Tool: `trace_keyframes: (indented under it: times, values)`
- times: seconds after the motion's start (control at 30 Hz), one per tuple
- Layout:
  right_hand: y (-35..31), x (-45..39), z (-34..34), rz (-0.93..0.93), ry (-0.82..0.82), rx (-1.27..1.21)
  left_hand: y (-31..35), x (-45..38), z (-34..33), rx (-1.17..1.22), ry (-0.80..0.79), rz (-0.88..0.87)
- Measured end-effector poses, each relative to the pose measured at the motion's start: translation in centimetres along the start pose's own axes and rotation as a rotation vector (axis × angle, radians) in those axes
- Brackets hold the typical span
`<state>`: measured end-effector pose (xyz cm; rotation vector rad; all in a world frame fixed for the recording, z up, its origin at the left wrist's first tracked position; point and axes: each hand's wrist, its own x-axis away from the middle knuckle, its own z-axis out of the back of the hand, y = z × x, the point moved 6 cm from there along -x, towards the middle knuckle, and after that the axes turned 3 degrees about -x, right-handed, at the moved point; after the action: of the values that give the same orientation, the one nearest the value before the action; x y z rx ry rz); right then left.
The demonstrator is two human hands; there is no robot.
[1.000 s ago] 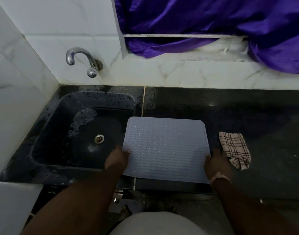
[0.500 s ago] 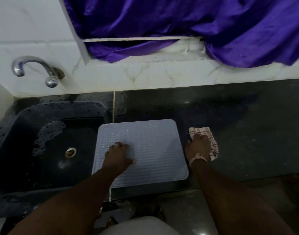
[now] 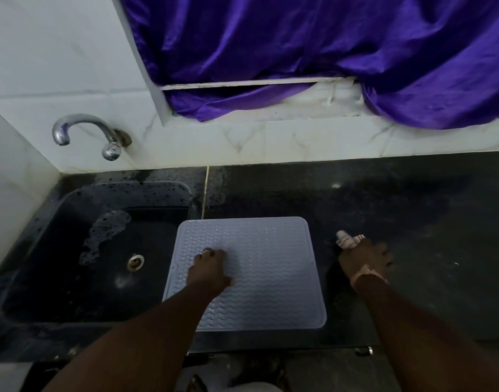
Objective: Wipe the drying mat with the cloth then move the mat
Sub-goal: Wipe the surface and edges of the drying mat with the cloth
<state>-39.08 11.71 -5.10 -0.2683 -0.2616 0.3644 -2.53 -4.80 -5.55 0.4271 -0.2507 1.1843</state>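
Observation:
A pale grey ribbed drying mat (image 3: 271,264) lies flat on the dark counter (image 3: 412,222), just right of the sink. My left hand (image 3: 210,271) rests palm-down on the mat's left half, fingers curled, pressing on it. To the right of the mat, my right hand (image 3: 365,260) is closed around the checked cloth (image 3: 347,241). The cloth is bunched up, and only a small end sticks out past my fingers. The hand with the cloth is on the counter, a short gap away from the mat's right edge.
A black sink (image 3: 95,250) with foam and a drain sits left of the mat. A chrome tap (image 3: 87,134) juts from the white tiled wall. Purple fabric (image 3: 327,52) hangs over the ledge behind the counter. The counter extends to the right.
Both hands let go of the mat's front corners. My left hand moved onto the mat. My right hand went to the cloth and gathered it into a bunch.

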Motion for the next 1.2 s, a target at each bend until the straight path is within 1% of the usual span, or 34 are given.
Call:
trace_keyframes:
  times: [0.03,0.07,0.13,0.17,0.2,0.23,0.27,0.3,0.33,0.37,0.4,0.43,0.47,0.5,0.57,0.63,0.67,0.73,0.77,0.8,0.87,0.9,0.93,1.0,1.03,1.07,1.1,1.13,1.2]
  values:
    - [-0.8,0.3,0.4,-0.004,0.04,-0.076,0.1,0.0,0.1,0.001,-0.013,0.006]
    - [-2.2,0.9,0.9,0.047,0.094,-0.158,0.1,-0.2,0.2,0.007,-0.024,0.012]
    - [-5.5,2.8,1.9,0.24,0.169,-0.351,0.2,-0.5,0.9,0.049,-0.01,0.039]
    - [-6.9,3.8,2.0,0.323,0.15,-0.456,0.4,-0.6,1.5,0.078,0.019,0.059]
    - [-8.2,4.6,1.7,0.372,0.08,-0.563,0.7,-0.8,2.1,0.12,0.056,0.082]
    - [-9.5,5.3,1.1,0.382,-0.039,-0.678,1.2,-0.9,2.7,0.198,0.096,0.101]
    - [-10.6,6.1,0.2,0.35,-0.196,-0.804,1.8,-0.9,3.1,0.329,0.118,0.114]
    - [-11.5,7.0,-0.9,0.286,-0.365,-0.942,2.6,-0.9,3.3,0.523,0.104,0.132]
    - [-12.4,8.0,-2.0,0.209,-0.519,-1.069,3.7,-1.0,3.0,0.77,0.024,0.161]
    - [-13.0,9.0,-3.0,0.134,-0.651,-1.185,5.3,-0.8,2.3,1.015,-0.128,0.195]
    - [-13.6,9.9,-3.9,0.084,-0.743,-1.261,6.9,-0.4,1.6,1.209,-0.291,0.211]
    - [-14.0,10.6,-4.7,0.074,-0.78,-1.277,8.4,-0.1,1.3,1.341,-0.4,0.203]
    - [-14.1,10.9,-5.3,0.113,-0.762,-1.221,9.2,-0.1,1.1,1.419,-0.428,0.19]
    - [-14.2,11.1,-5.6,0.195,-0.709,-1.118,9.5,-0.3,1.1,1.463,-0.4,0.187]
    - [-14.1,11.5,-5.9,0.379,-0.603,-0.891,9.4,-0.5,1.1,1.511,-0.293,0.214]
    - [-14.0,12.1,-6.0,0.524,-0.563,-0.757,9.0,-0.8,1.1,1.526,-0.211,0.246]
    - [-14.1,12.4,-6.2,0.592,-0.565,-0.691,9.0,-0.9,1.3,1.532,-0.195,0.244]
    - [-14.5,13.1,-6.5,0.749,-0.555,-0.517,9.5,-1.0,1.6,1.555,-0.235,0.217]
    - [-14.7,13.4,-6.6,0.808,-0.535,-0.464,9.8,-0.8,1.7,1.557,-0.273,0.22]
    - [-15.0,13.5,-6.3,0.831,-0.52,-0.489,9.8,-0.7,1.8,1.545,-0.316,0.232]
    - [-14.8,12.8,-5.0,0.738,-0.495,-0.71,9.7,-0.6,1.9,1.518,-0.381,0.214]
    - [-14.5,12.0,-4.4,0.668,-0.461,-0.778,9.1,-0.8,2.2,1.481,-0.355,0.184]
    - [-14.2,11.0,-3.8,0.603,-0.403,-0.793,8.0,-1.2,2.6,1.381,-0.289,0.142]
    - [-13.3,8.6,-2.9,0.449,-0.258,-0.721,4.2,-2.0,3.7,1.01,-0.082,0.069]
    - [-12.8,7.3,-2.3,0.389,-0.185,-0.667,1.8,-2.5,4.2,0.792,0.019,0.068]
    - [-12.8,6.1,-2.0,0.355,-0.132,-0.594,-1.0,-2.9,4.5,0.606,0.09,0.103]
    - [-13.1,5.1,-2.0,0.335,-0.121,-0.506,-3.7,-3.2,4.4,0.467,0.12,0.156]
    - [-13.8,4.4,-2.4,0.331,-0.139,-0.418,-6.2,-3.6,4.3,0.371,0.107,0.19]
    - [-15.6,4.1,-4.0,0.325,-0.189,-0.229,-9.1,-4.5,3.9,0.298,-0.005,0.167]
